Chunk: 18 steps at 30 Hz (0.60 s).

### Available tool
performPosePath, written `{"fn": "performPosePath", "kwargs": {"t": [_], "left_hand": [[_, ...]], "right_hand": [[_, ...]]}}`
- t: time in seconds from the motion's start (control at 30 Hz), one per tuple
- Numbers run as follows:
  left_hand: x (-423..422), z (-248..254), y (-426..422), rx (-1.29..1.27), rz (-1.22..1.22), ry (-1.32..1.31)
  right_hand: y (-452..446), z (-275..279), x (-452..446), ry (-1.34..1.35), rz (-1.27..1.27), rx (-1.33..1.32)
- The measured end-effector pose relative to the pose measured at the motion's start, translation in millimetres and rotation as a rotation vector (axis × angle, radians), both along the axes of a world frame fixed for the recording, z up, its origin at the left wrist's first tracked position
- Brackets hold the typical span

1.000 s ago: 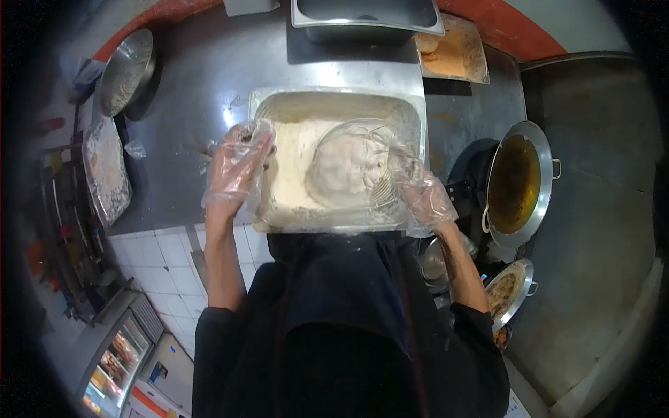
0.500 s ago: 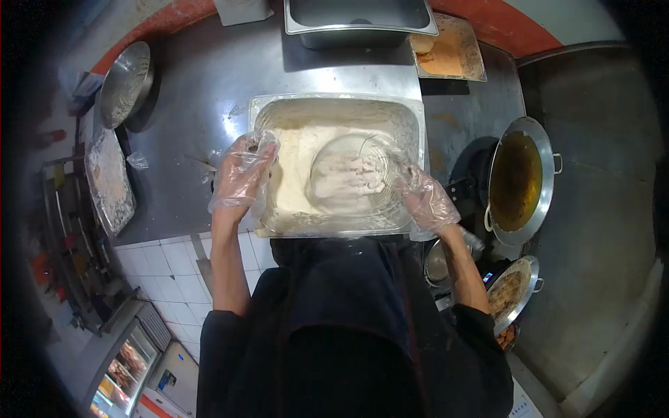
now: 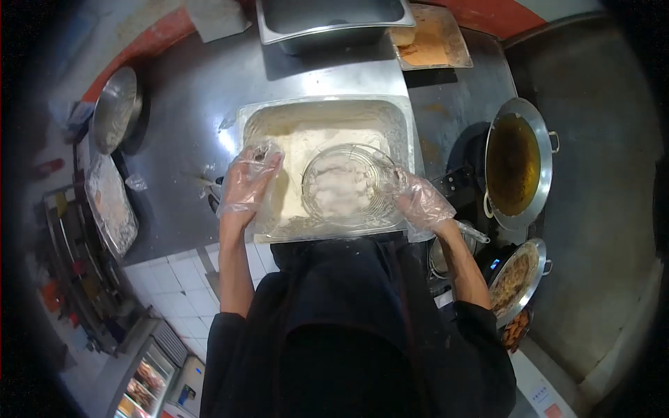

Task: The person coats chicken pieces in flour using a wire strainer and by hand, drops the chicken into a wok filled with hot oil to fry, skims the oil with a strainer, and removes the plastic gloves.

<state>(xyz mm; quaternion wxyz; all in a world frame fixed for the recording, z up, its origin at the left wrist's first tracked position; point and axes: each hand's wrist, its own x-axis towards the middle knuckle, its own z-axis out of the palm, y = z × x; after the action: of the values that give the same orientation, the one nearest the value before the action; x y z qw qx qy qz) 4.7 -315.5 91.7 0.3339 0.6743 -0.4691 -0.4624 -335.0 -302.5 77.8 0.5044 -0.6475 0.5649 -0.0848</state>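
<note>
My right hand (image 3: 424,202), in a clear plastic glove, grips the handle of a round wire strainer (image 3: 348,221). In the strainer lie several pale, flour-coated pieces (image 3: 340,184), too white to tell what they are. The strainer is inside a deep rectangular metal pan (image 3: 324,103) with flour (image 3: 289,157) across its bottom. My left hand (image 3: 251,177), also gloved, hovers over the pan's left rim with its fingers curled in. I see nothing held in it.
An empty-looking deep metal pan (image 3: 334,33) stands behind, next to a tray of orange powder (image 3: 432,49). On the right are a wok of oil (image 3: 514,171) and a wok of bubbling oil (image 3: 516,279). A metal bowl (image 3: 115,111) and a floury tray (image 3: 110,202) sit on the left.
The strainer was blurred by motion and now shows sharply, its floured pieces bunched closer together. My left hand has shifted right relative to the pan. The whole view has turned slightly.
</note>
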Motion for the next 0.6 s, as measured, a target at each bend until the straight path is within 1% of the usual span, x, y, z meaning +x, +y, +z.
{"fn": "performPosePath", "kwargs": {"t": [0.03,0.07,0.13,0.17,0.2,0.23,0.27,0.3,0.33,0.37,0.4,0.43,0.47,0.5,0.53,0.57,0.6], "left_hand": [[0.8,-6.1,1.8,0.032,-0.054,-0.005],[4.2,-15.5,4.8,0.035,-0.073,-0.002],[8.9,-31.5,5.5,-0.010,-0.082,-0.189],[5.1,-28.0,2.9,-0.020,-0.122,-0.178],[2.8,-23.6,2.6,-0.020,-0.111,-0.186],[-4.7,-20.4,4.6,-0.023,-0.110,-0.189],[3.1,-38.3,8.6,-0.107,-0.216,-0.252],[14.1,-59.7,8.8,-0.200,-0.324,-0.303],[16.6,-63.5,6.9,-0.108,-0.250,-0.204],[10.4,-62.0,4.5,-0.001,-0.179,-0.115],[-7.8,-44.7,-2.7,0.136,-0.176,-0.002],[-20.8,-28.1,-9.1,0.283,-0.164,0.093],[-23.0,-33.0,-10.6,0.287,-0.219,0.105],[-20.2,-38.2,-12.5,0.262,-0.212,0.055],[-17.4,-44.0,-15.6,0.235,-0.192,0.002],[-21.7,-39.9,-17.1,0.235,-0.211,0.000],[-27.8,-31.4,-18.1,0.290,-0.186,0.042]], "right_hand": [[3.8,2.1,-1.8,0.003,-0.019,-0.001],[8.5,3.8,-2.6,-0.025,-0.111,0.049],[20.9,6.8,-9.9,-0.062,-0.283,0.112],[27.8,8.1,-15.2,-0.073,-0.357,0.127],[41.0,7.8,-19.2,-0.166,-0.493,0.107],[55.4,13.0,-28.1,-0.198,-0.603,0.080],[69.3,17.9,-37.5,-0.233,-0.710,0.047],[83.5,24.9,-42.9,-0.404,-0.894,0.041],[101.3,34.6,-47.9,-0.580,-1.075,0.017],[114.9,49.8,-55.7,-0.539,-1.199,-0.006],[132.3,57.1,-68.5,-0.511,-1.275,-0.043],[146.8,64.3,-77.0,-0.465,-1.419,-0.149],[156.2,68.6,-83.8,-0.423,-1.544,-0.253],[169.0,69.7,-98.1,-0.390,-1.665,-0.283],[181.3,75.8,-104.3,-0.262,-1.787,-0.326],[205.5,61.5,-124.9,-0.267,-1.856,-0.409],[222.9,58.9,-140.0,-0.359,-1.877,-0.524]]}}
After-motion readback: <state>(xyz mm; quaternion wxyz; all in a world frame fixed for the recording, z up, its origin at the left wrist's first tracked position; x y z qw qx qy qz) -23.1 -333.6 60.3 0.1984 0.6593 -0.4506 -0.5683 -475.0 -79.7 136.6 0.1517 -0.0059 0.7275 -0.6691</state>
